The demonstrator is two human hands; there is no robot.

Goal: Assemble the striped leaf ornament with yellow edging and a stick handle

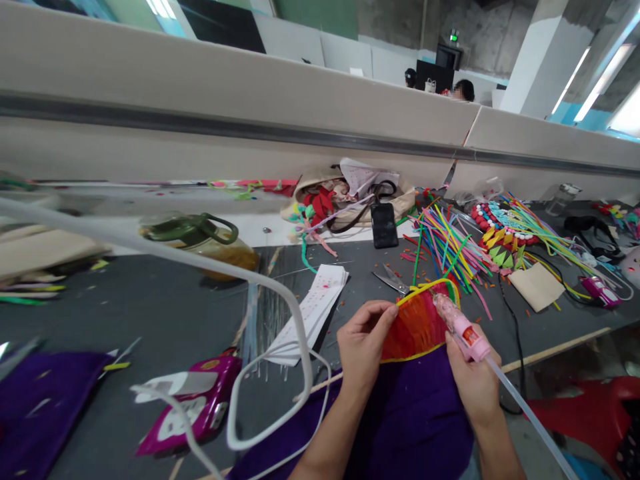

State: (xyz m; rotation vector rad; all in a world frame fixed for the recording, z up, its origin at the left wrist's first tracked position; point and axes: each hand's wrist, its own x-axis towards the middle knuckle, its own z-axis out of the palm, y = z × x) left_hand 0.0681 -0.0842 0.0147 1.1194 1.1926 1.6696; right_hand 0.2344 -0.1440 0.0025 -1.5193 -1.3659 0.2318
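Near right, just off the near edge of the dark table (165,313): a red-and-orange fan-shaped piece (415,327) of pipe cleaners, edged in yellow, held up over a purple cloth (400,413). Left hand (363,347) pinching the piece's left edge between thumb and fingers. Right hand (473,380) wrapped shut around a pink glue gun (457,327), nozzle laid against the upper right rim of the piece, clear glue stick trailing back toward the near right.

Done, by the look of it: the red and orange body filled in, a yellow border running along the lower edge, a yellow-green strand arched over the top. Probably left: fixing that top strand down along the right rim, where the nozzle sits; whether glue is flowing, impossible to tell.

Farther right, a heap of loose coloured pipe cleaners (450,253); scissors (393,280) just beyond the piece; a black phone (384,225) farther back; a second pink glue gun (200,400) near left.
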